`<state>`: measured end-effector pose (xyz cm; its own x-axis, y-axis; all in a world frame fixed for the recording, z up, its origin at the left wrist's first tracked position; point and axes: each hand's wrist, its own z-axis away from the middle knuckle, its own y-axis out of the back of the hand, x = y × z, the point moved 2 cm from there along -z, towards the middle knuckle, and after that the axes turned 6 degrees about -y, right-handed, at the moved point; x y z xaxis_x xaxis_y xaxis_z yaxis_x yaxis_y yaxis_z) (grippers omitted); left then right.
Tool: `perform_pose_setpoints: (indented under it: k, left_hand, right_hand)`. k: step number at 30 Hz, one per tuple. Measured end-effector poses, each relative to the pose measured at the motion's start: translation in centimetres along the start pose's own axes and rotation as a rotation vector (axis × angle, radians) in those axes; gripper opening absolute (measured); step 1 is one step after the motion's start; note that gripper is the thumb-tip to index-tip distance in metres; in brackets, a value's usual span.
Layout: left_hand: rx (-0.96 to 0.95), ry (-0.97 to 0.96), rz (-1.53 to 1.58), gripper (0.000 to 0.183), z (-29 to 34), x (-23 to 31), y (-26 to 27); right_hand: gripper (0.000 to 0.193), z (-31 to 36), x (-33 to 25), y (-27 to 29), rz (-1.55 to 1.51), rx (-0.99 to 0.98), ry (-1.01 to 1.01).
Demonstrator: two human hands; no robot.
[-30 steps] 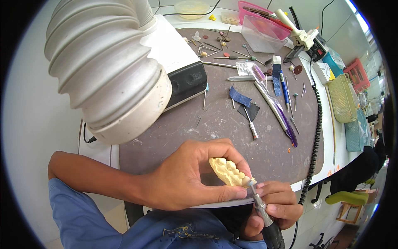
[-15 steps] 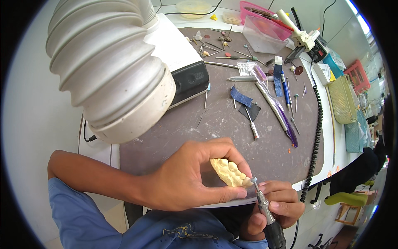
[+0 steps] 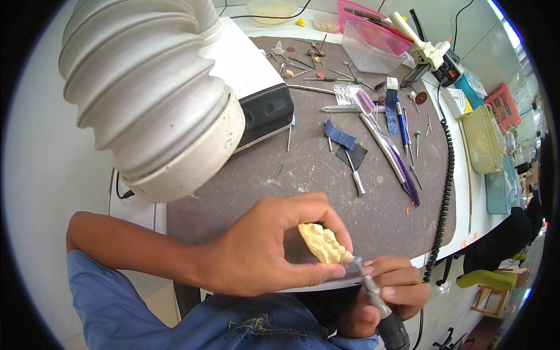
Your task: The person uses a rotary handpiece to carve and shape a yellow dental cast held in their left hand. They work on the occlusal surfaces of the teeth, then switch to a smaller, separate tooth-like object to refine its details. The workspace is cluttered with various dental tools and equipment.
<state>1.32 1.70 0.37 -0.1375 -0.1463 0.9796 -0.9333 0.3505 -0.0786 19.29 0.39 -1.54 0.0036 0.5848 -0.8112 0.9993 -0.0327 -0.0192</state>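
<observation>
Brownish matting covers the middle of a white work surface (image 3: 262,169), with a ribbed pale hose (image 3: 151,99) rising at the left beside a white-and-black box (image 3: 268,119). Toward the far side lie scattered rotary bits (image 3: 338,79), a purple-bristled toothbrush (image 3: 382,140) and a folded blue strip (image 3: 339,135); a clear tub (image 3: 370,52) stands beyond them, and a coiled black cord (image 3: 444,204) runs down the right.

At the near edge, the left hand (image 3: 248,245) grips a cream-yellow tooth model (image 3: 319,242), its thumb along the near side and its index finger curled over the far side. The right hand (image 3: 402,293) has its fingers wrapped around a metal-nosed handpiece (image 3: 375,293), whose small bluish tip is just beside the model's right end. That tip is blurred, so whether it touches the pale end tooth I cannot tell.

The model looks light and stiff, probably plaster-like: dry rather than slippery, but likely brittle at the thin tooth edges. Its broader body seems the safest place to hold, between thumb and index finger, leaving the end tooth clear. The handpiece seems rigid and heavier, best held pen-fashion behind its spindle.
</observation>
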Motion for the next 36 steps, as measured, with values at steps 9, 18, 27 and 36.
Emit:
perform_pose_setpoints:
  k: [9,18,27,36]
  left_hand:
    - [0.002,-0.031,-0.224,0.018,0.1,0.2,0.8]
    - [0.009,-0.021,-0.195,0.019,0.0,0.1,0.7]
    - [0.01,-0.038,-0.23,0.02,0.0,0.3,0.6]
    - [0.011,-0.051,-0.225,0.02,0.1,0.2,0.6]
  right_hand:
    - [0.042,-0.3,1.1,1.1,0.055,-0.189,-0.023]
    - [0.037,-0.3,0.8,0.7,0.03,-0.209,-0.003]
    - [0.037,-0.6,0.7,1.1,0.075,-0.268,0.024]
    - [0.038,-0.8,1.0,1.5,0.037,-0.335,0.051]
